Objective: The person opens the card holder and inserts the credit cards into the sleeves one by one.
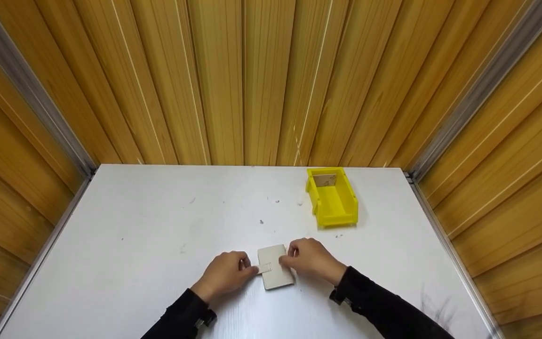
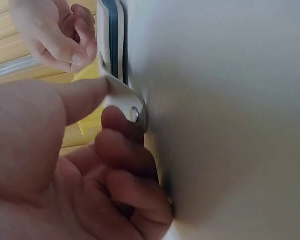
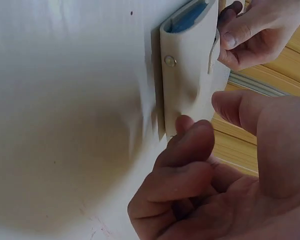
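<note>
A cream card holder (image 1: 276,278) with a snap strap (image 1: 265,268) lies on the white table between both hands. My left hand (image 1: 227,272) pinches the loose strap between thumb and fingers; the metal snap (image 2: 134,114) shows in the left wrist view. Dark blue inner sleeves (image 3: 191,19) peek out at the holder's end, and a second snap stud (image 3: 170,61) sits on its side. By the holder's right edge is my right hand (image 1: 312,258), its fingers loosely bent and its thumb apart from them; whether a fingertip touches the holder I cannot tell.
Toward the back right of the table (image 1: 158,212) stands a yellow open-front bin (image 1: 337,219), with a small brownish label (image 1: 324,180) at its far end. Wood-look panels (image 1: 266,84) enclose the back and sides. Small dark marks dot the tabletop.
</note>
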`<state>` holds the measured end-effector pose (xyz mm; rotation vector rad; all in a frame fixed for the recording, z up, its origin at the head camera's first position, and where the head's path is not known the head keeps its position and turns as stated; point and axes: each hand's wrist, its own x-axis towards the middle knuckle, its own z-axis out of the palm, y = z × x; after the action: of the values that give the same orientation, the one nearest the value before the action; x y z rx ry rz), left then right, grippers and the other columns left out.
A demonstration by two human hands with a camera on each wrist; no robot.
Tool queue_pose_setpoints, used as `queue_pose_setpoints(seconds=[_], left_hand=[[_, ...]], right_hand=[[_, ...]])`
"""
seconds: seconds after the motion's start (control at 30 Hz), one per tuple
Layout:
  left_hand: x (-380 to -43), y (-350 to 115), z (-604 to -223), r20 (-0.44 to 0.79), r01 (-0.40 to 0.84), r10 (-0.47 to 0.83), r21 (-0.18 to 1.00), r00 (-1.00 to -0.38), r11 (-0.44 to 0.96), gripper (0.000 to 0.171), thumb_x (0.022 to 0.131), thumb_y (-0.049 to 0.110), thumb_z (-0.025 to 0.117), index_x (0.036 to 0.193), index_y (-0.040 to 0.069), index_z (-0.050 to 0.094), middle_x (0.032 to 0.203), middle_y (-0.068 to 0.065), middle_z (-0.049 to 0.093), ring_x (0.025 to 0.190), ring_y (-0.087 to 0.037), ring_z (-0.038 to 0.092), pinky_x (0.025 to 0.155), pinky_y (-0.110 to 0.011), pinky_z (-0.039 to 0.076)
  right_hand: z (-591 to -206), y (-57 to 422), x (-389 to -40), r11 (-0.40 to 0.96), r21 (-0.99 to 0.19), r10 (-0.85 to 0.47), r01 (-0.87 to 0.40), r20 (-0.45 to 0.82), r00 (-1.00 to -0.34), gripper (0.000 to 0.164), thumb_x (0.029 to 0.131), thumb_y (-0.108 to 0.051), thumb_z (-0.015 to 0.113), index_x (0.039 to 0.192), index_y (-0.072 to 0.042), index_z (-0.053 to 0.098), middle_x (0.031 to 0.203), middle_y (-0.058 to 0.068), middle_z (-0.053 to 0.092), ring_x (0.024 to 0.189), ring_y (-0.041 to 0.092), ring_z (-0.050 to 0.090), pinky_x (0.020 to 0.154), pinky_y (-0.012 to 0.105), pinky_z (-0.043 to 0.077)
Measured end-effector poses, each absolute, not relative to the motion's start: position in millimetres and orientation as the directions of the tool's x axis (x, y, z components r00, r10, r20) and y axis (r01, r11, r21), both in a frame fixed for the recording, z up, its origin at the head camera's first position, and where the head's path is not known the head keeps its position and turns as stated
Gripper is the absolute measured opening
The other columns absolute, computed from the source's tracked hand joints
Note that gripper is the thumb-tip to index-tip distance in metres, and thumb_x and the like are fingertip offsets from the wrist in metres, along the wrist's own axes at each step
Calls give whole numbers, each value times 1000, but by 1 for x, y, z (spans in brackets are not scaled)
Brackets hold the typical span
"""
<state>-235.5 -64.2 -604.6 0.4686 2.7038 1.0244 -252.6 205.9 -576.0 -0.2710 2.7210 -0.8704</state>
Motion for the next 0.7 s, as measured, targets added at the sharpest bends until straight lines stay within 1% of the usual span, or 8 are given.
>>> queue_pose_setpoints(seconds=[0.13, 0.27, 0.4, 0.53, 0.63, 0.7], left_hand=[[-233, -64, -603, -56, 225, 344, 657, -937, 720, 24, 97, 34, 80, 82, 19, 70, 69, 8, 57, 66, -11, 50, 64, -30, 38], [-232, -64, -603, -35, 229, 333, 657, -942, 718, 22, 95, 30, 81, 80, 19, 70, 67, 9, 56, 64, -10, 50, 62, -29, 38], [-230, -63, -605, -25, 226, 322, 661, -946, 716, 23, 93, 29, 82, 77, 19, 70, 64, 10, 55, 62, -10, 49, 60, -28, 37], [-231, -64, -606, -28, 213, 306, 657, -952, 723, 25, 92, 30, 83, 75, 18, 69, 62, 11, 53, 61, -10, 47, 59, -27, 35], [-231, -65, -607, -32, 208, 301, 652, -953, 729, 26, 92, 31, 83, 75, 18, 68, 61, 11, 51, 59, -10, 46, 58, -27, 34], [-231, -66, -607, -35, 206, 299, 650, -954, 732, 26, 92, 32, 83, 75, 19, 68, 61, 11, 51, 59, -10, 46, 58, -27, 34]], right_hand=[[-579, 202, -253, 798, -592, -249, -114, -151, -957, 23, 92, -38, 79, 84, -18, 72, 77, -4, 63, 75, 16, 57, 69, 32, 44], [-584, 197, -254, 798, -590, -250, -124, -137, -959, 23, 92, -36, 80, 84, -16, 73, 77, -4, 63, 76, 15, 57, 70, 31, 45], [-586, 195, -255, 785, -612, -247, -94, -171, -954, 24, 91, -34, 82, 85, -15, 69, 79, -3, 63, 77, 15, 58, 69, 30, 45], [-584, 195, -257, 736, -677, -232, -21, -223, -947, 26, 89, -33, 83, 92, -14, 67, 84, -1, 65, 79, 16, 59, 69, 30, 47], [-583, 196, -260, 683, -730, -229, 28, -250, -941, 28, 89, -32, 85, 99, -12, 68, 88, 1, 68, 80, 15, 61, 68, 28, 49], [-583, 196, -261, 660, -751, -236, 37, -253, -938, 27, 89, -31, 85, 102, -11, 70, 88, 1, 70, 79, 14, 62, 66, 27, 50]])
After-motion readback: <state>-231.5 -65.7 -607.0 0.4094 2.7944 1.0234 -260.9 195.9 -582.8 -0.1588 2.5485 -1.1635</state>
